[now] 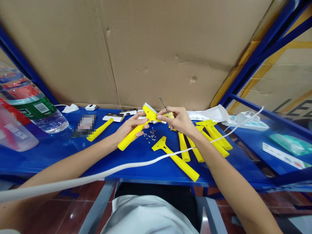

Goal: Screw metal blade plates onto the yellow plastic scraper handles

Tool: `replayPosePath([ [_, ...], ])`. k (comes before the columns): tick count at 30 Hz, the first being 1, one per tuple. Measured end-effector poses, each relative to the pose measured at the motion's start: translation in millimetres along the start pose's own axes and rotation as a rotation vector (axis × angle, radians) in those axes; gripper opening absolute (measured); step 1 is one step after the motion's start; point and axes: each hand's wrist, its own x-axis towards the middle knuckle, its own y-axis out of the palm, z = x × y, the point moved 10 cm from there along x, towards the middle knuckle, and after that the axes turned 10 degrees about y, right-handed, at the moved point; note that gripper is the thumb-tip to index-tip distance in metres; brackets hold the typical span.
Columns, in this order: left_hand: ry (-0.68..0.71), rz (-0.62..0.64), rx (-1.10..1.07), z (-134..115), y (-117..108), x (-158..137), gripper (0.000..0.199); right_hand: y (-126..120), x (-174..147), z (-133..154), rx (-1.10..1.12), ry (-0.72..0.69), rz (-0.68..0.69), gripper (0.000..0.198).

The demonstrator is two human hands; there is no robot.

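My left hand is closed around a yellow scraper, its handle slanting down to the left and its wide head up. A pale strip runs along the head's edge. My right hand grips a screwdriver with a yellowish handle and its metal shaft pointing up and left. The right fingertips are at the scraper's head; whether they touch it I cannot tell. Below the hands lie several small metal nuts and screws on the blue table. Another yellow scraper handle lies nearer me, its head towards the metal parts.
More yellow handles lie at right, and one at left. A white cable crosses in front of my arms. A large water bottle stands left, a power strip right. A cardboard wall closes the back.
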Motion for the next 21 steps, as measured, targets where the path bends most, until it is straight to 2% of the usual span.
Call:
replayPosePath([
  [8, -0.002, -0.037, -0.005, 0.3, -3.4, 0.8, 0.055, 2.0, -1.9, 1.6, -0.103, -0.051, -0.002, 0.037],
  [16, -0.012, -0.028, -0.018, 1.6, -4.3, 1.8, 0.046, 6.4, -0.2, -1.0, 0.008, -0.054, 0.059, 0.039],
  [21, -0.012, -0.032, -0.027, 1.6, -5.0, 1.6, 0.049, 6.0, 1.9, -3.5, 0.031, -0.027, 0.057, 0.039],
])
